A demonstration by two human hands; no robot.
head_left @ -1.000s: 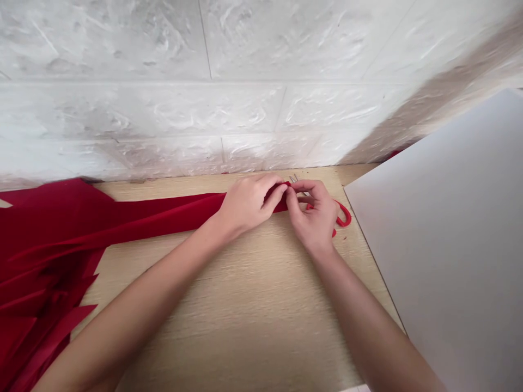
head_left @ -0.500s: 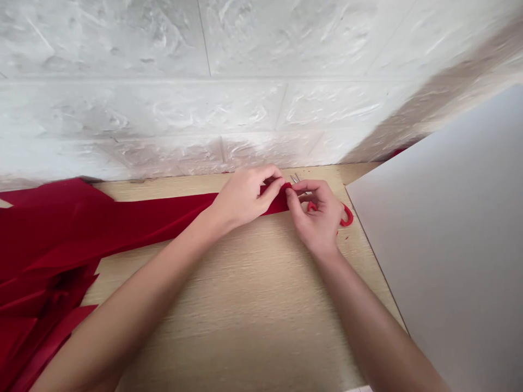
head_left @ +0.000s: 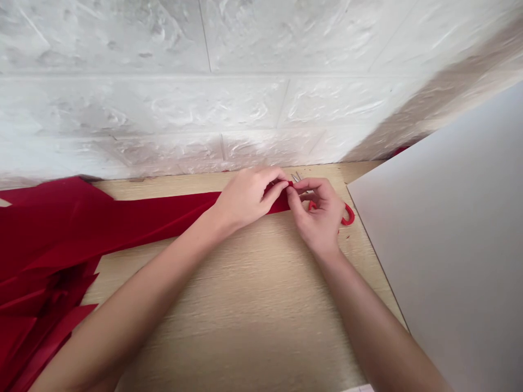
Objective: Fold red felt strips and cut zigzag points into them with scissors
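Note:
A long strip of red fabric (head_left: pixel 163 218) runs across the table from the left and narrows to an end under my hands. My left hand (head_left: pixel 255 196) pinches that end between thumb and fingertips. Close beside it, my right hand (head_left: pixel 318 212) pinches the same end, where a small bit of the cloth looks folded or bunched between the fingers. Scissors with red handles (head_left: pixel 348 215) lie on the table behind my right hand, which covers their middle; the metal tips show just above it.
A pile of red fabric (head_left: pixel 36 256) covers the table's left side. White brick-patterned wall (head_left: pixel 245 103) rises behind the wooden tabletop (head_left: pixel 245 305). On the right stands a large pale panel (head_left: pixel 457 228). Tiny red scraps lie near the scissors.
Both hands have shifted very slightly to the right in view, still pinching the end of the strip. Otherwise the scene looks the same.

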